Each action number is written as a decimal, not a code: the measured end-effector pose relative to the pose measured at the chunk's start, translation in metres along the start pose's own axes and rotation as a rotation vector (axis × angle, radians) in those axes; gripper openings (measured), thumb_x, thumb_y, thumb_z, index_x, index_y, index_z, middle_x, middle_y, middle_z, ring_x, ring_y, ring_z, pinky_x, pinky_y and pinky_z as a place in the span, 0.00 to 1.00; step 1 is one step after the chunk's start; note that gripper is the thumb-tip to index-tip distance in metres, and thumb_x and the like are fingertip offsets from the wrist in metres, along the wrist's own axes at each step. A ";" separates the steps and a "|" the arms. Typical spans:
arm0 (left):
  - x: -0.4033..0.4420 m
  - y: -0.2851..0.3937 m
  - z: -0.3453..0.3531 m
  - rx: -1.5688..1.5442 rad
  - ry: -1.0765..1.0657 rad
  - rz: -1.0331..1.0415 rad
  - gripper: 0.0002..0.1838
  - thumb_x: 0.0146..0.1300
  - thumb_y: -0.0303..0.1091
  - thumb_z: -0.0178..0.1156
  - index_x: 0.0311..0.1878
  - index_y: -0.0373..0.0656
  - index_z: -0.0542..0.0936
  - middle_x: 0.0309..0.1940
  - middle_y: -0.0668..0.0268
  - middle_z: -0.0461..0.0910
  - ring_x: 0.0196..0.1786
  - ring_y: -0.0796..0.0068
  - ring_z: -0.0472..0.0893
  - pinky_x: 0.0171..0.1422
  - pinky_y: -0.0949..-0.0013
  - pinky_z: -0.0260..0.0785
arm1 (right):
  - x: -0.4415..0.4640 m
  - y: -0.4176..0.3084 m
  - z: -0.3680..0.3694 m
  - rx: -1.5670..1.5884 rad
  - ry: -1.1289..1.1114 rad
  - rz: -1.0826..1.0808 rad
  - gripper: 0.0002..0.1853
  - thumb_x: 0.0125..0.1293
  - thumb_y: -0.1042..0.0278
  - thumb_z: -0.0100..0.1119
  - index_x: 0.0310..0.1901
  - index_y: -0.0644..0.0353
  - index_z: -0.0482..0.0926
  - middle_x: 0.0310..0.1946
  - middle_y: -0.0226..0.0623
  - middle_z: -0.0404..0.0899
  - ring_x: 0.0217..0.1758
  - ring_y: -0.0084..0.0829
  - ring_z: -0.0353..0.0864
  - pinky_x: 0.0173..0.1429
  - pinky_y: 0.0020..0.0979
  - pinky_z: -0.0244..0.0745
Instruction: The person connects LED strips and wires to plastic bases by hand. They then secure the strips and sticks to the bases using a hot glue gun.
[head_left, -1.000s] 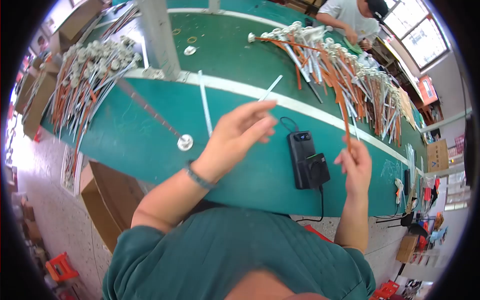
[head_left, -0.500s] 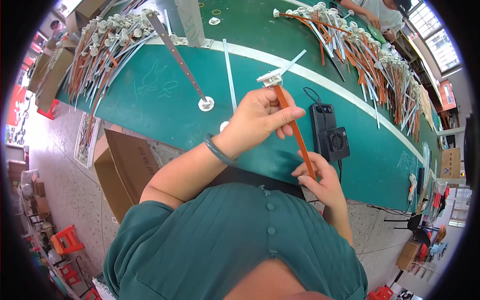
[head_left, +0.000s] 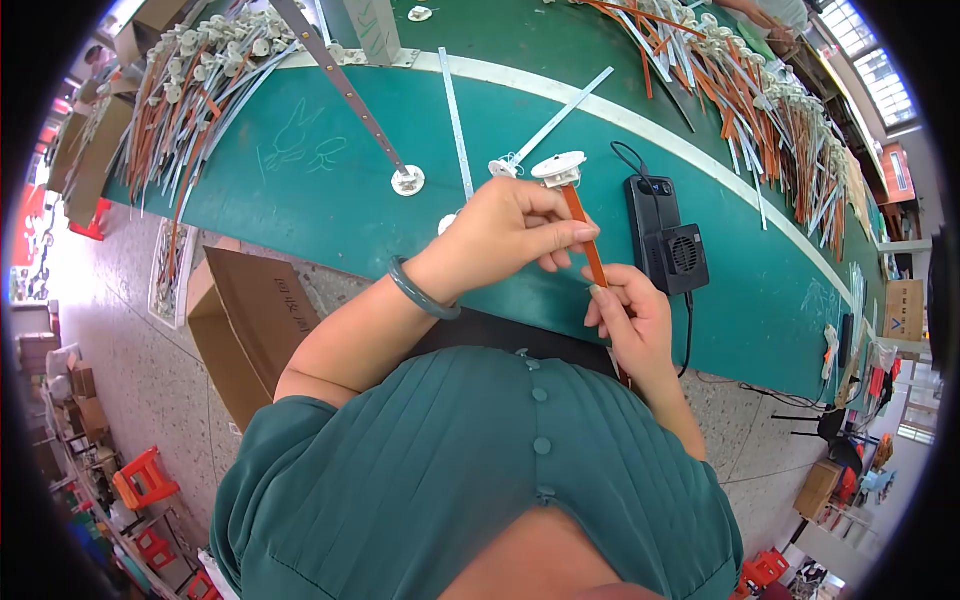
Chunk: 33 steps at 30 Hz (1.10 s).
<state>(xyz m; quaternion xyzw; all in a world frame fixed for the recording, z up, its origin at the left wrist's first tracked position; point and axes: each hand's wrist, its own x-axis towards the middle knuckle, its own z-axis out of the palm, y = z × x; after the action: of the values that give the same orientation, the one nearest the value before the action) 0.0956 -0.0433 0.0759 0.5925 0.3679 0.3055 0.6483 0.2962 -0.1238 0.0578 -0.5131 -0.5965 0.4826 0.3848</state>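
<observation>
My left hand (head_left: 515, 235), with a bangle at the wrist, pinches an orange-brown flat strip (head_left: 598, 266) near its upper end. A white round disc fitting (head_left: 560, 168) with thin wires sits on that end, just above my left fingers. Lower on the same strip, my right hand (head_left: 637, 318) grips it between thumb and fingers, close to my left hand. The strip's lower end runs down behind the right hand, partly hidden. On the table just beyond lies a silver strip (head_left: 562, 118) with a white fitting (head_left: 502, 166), close to the held disc.
A black device with a fan grille (head_left: 685, 250) and cable lies right of my hands. A brown strip (head_left: 350, 97) rises from a white disc at left. Strip piles (head_left: 200, 110) lie left and far right. A cardboard box (head_left: 255, 325) stands below the table edge (head_left: 230, 215).
My right hand has slid up the strip towards my left hand. The held disc has moved slightly right and tilted, showing more of its flat face. The view has shifted a little.
</observation>
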 end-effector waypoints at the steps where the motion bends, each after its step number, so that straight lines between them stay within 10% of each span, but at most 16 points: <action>1: 0.000 -0.002 0.001 -0.049 0.012 0.012 0.11 0.68 0.30 0.57 0.47 0.33 0.82 0.32 0.62 0.83 0.31 0.80 0.81 0.36 0.77 0.76 | 0.000 0.000 0.000 -0.005 0.008 -0.004 0.09 0.69 0.73 0.53 0.48 0.65 0.78 0.19 0.28 0.76 0.22 0.14 0.71 0.26 0.19 0.59; 33: 0.009 -0.029 -0.002 -0.632 0.148 0.066 0.09 0.67 0.33 0.60 0.45 0.38 0.79 0.35 0.65 0.82 0.36 0.78 0.82 0.38 0.77 0.73 | 0.007 0.010 0.004 -0.021 0.023 -0.023 0.09 0.69 0.72 0.53 0.47 0.64 0.77 0.18 0.28 0.76 0.21 0.15 0.73 0.26 0.18 0.63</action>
<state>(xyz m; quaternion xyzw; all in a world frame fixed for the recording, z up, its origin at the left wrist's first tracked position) 0.0978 -0.0381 0.0465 0.3498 0.2816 0.4675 0.7614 0.2938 -0.1178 0.0465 -0.5159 -0.6027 0.4660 0.3918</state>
